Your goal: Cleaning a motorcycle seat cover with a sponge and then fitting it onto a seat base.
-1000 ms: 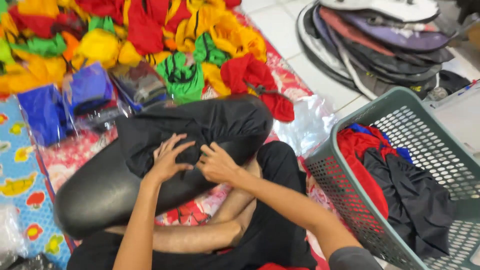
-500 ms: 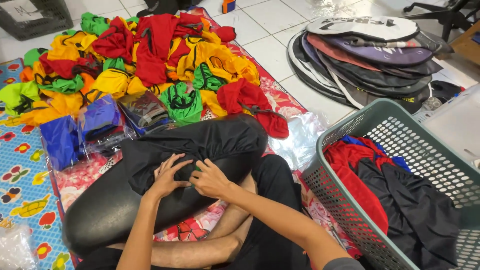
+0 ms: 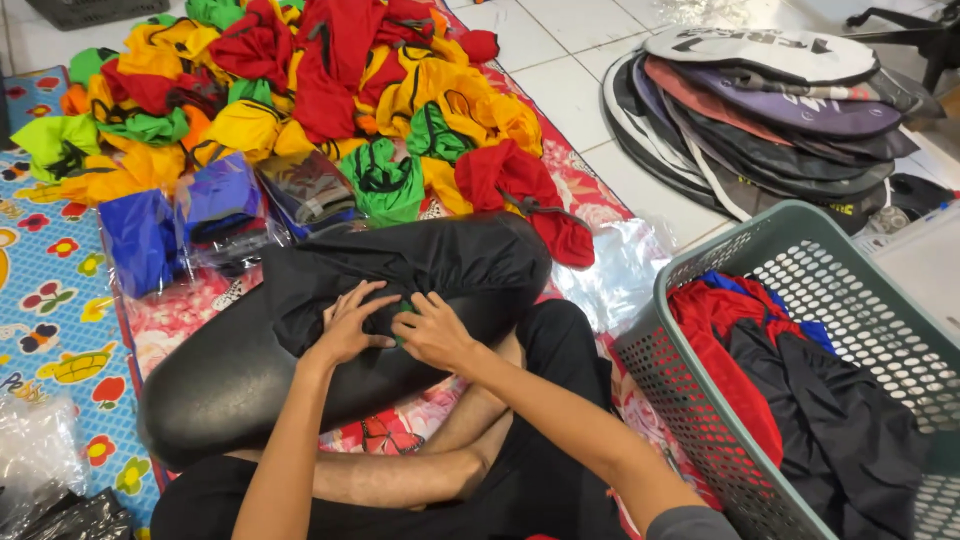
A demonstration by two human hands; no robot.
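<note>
A long black padded form (image 3: 230,385) lies across my lap, with a black fabric cover (image 3: 420,265) pulled over its far end. My left hand (image 3: 350,322) rests on the cover's gathered edge, fingers spread and pressing down. My right hand (image 3: 432,328) sits beside it, fingers curled into the same fabric, with a bit of green showing between the two hands. My crossed legs in black clothing are under the form.
A heap of red, yellow, green and orange garments (image 3: 300,90) covers the patterned mat (image 3: 50,300) ahead. Blue bagged items (image 3: 180,215) lie at left. A grey-green plastic basket (image 3: 700,270) with red and black cloth stands at right. Stacked flat round bags (image 3: 770,110) lie on the tiles.
The camera has tilted down and closer. Both hands have stayed on the black cover, shifting slightly and bunching its edge together.
</note>
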